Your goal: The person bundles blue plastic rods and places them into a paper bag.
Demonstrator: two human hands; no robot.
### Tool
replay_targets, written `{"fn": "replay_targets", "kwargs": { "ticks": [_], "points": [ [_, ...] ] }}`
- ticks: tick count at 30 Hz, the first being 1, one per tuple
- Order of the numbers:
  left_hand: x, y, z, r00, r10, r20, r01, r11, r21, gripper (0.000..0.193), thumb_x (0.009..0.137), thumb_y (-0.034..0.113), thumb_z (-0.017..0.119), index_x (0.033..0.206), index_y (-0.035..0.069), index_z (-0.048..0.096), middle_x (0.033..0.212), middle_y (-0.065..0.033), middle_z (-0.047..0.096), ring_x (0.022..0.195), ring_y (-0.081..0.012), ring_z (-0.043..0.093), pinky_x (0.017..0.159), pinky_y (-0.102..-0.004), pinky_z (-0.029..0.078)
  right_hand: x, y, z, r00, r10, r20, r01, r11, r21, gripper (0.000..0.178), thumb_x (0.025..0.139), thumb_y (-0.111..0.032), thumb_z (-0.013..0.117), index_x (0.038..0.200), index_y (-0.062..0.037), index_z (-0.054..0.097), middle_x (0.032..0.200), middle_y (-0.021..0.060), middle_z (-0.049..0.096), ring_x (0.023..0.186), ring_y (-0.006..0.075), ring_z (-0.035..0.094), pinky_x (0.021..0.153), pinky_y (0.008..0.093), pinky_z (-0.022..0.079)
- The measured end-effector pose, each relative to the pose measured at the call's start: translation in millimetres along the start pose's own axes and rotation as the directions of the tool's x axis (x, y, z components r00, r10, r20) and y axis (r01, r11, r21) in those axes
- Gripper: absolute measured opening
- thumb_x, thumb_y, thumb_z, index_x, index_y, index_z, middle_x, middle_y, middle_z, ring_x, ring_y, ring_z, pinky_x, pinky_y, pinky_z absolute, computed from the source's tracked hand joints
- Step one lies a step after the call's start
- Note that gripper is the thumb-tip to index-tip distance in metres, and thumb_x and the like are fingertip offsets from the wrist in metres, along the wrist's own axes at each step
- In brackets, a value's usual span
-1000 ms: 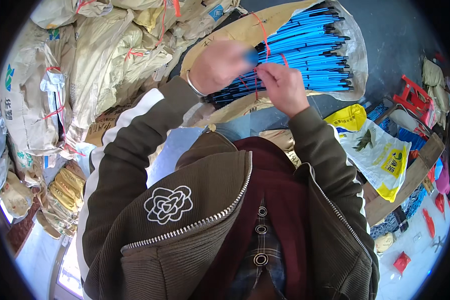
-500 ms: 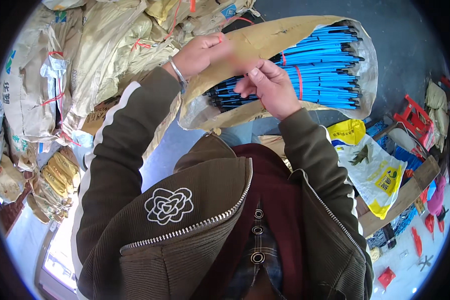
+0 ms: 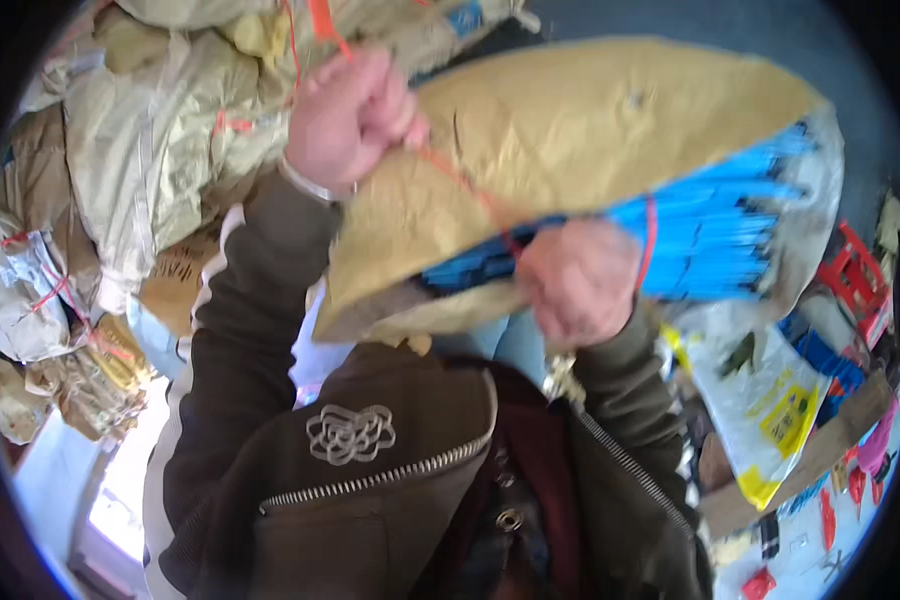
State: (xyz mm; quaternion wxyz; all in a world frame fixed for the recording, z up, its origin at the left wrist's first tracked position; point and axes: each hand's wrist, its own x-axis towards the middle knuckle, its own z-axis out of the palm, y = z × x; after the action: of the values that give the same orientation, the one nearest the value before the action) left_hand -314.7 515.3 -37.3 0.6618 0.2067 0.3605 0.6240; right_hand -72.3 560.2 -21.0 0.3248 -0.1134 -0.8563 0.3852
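A red plastic string (image 3: 465, 185) is stretched between my two fists, across the side of a brown paper sack (image 3: 610, 130). My left hand (image 3: 355, 115) is closed round the string beyond the sack's left end; the string's tail rises past the knuckles. Lower and to the right, my right hand (image 3: 582, 280), blurred, is a fist at the sack's opening with the string running into it. Inside the gaping sack lies a bundle of thin blue rods or tubes (image 3: 715, 235) with dark ends. Another red tie crosses the bundle beside my right hand.
Tan sacks (image 3: 160, 130) with red ties are piled at the left. To the right, a white and yellow plastic bag (image 3: 760, 400) lies over a wooden board (image 3: 820, 455). A red plastic stool or crate (image 3: 855, 275) stands farther right. Red scraps are on the floor.
My hands have moved apart from close together, my left up and leftward, my right downward, drawing the red string straight. The sack appears larger and shifted in view, covering more of the bundle.
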Motion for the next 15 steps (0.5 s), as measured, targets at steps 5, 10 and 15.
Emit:
{"fn": "replay_targets", "kwargs": {
  "ticks": [5,10,15],
  "points": [
    [-18,-2,12,0.993,0.028,-0.115,-0.004,0.980,0.200,0.031,0.093,0.022,0.039,0.064,0.009,0.037,0.052,0.0017,0.029,0.044,-0.0097,0.029,0.051,-0.0314,0.037,-3,-33,4,0.996,0.073,0.048,-0.075,0.996,0.046,0.020,0.052,-0.004,0.058,0.072,-0.0081,0.055,0.071,0.0054,0.056,0.054,0.0207,0.053,0.045,0.0310,0.038],
    [-44,-12,-2,0.998,0.053,-0.032,-0.052,0.998,0.046,0.031,0.093,0.023,0.039,0.066,0.008,0.039,0.052,0.0013,0.032,0.049,-0.0128,0.038,0.056,-0.0322,0.040,-36,-32,11,0.995,0.005,0.095,0.009,0.989,-0.147,0.021,0.052,-0.006,0.059,0.073,-0.0081,0.056,0.075,0.0048,0.057,0.056,0.0196,0.052,0.047,0.0317,0.036],
    [-45,3,23,0.904,0.152,-0.399,-0.082,0.979,0.189,0.030,0.091,0.029,0.043,0.075,0.004,0.048,0.061,-0.0037,0.047,0.063,-0.0185,0.051,0.063,-0.0353,0.044,-29,-31,17,0.997,-0.078,0.004,0.076,0.958,-0.275,0.021,0.055,-0.007,0.061,0.075,-0.0073,0.056,0.077,0.0045,0.056,0.058,0.0194,0.051,0.050,0.0312,0.036]
  ]
}}
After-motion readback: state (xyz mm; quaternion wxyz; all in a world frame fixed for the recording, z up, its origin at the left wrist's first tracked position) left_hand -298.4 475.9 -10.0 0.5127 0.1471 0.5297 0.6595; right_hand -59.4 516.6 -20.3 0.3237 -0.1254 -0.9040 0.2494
